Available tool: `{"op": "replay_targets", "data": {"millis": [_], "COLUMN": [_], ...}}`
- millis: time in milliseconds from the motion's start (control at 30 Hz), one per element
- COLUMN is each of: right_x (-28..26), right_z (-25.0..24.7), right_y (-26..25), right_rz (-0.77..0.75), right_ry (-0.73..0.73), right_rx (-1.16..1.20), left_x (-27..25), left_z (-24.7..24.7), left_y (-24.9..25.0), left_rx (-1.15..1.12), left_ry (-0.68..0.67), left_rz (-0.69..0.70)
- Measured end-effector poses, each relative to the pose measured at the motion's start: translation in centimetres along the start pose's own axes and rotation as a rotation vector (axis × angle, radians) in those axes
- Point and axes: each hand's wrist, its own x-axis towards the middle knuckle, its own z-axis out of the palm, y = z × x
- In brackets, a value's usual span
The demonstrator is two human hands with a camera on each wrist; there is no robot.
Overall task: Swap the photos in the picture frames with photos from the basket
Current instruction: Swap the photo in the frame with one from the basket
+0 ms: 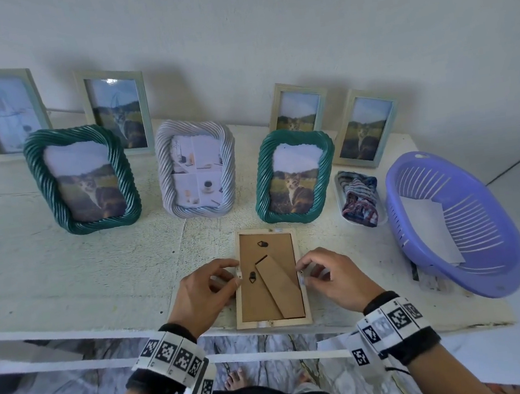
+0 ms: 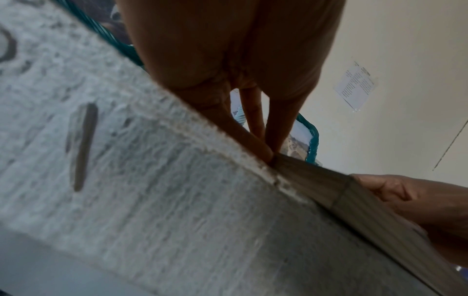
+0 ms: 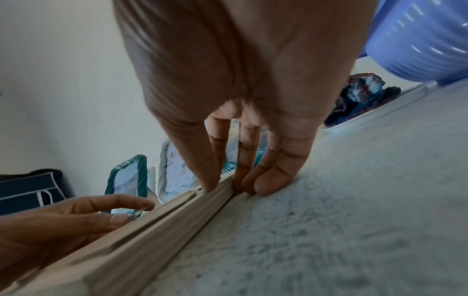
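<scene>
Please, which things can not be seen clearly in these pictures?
- Photo inside the light wooden frame lying face down: hidden in the head view by its brown backing board.
- White sheets in the purple plastic basket: their printed side cannot be made out.
- Left hand and right hand at the frame's side edges: exact finger contact unclear; wrist views blurred.

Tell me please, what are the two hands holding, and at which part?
Both hold the wooden frame, lying face down. The left hand pinches its left long edge, the right hand its right long edge, each about mid-length.
</scene>
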Motion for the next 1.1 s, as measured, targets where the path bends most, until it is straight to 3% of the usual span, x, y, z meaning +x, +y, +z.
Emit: {"op": "replay_targets", "data": {"millis": [267, 500, 633, 1033, 1100], "right_x": [2.0, 2.2, 2.1, 2.3, 2.7], "right_z": [-0.3, 0.6, 0.8, 0.8, 0.9], "right_y": [0.1, -0.2, -0.1, -0.6, -1.1], "right_rz": [0.036, 0.016, 0.028, 0.011, -0.007], "right_ry": [-0.056, 0.046, 0.062, 0.066, 0.139], "right_rx": [0.001, -0.053, -0.042, -0.136, -0.213], "left_x": [0.1, -0.1, 0.1, 0.4, 0.2], "left_z": [0.1, 0.3, 0.5, 0.4, 0.4], "left_y": [0.2, -0.2, -0.6, -0.6, -0.6], "left_rx": [0.008, 0.025, 0.144, 0.147, 0.155], "left_ry": [-0.003, 0.035, 0.013, -0.019, -0.009], "left_rz": [0.008, 0.049, 0.165, 0.174, 0.178]}}
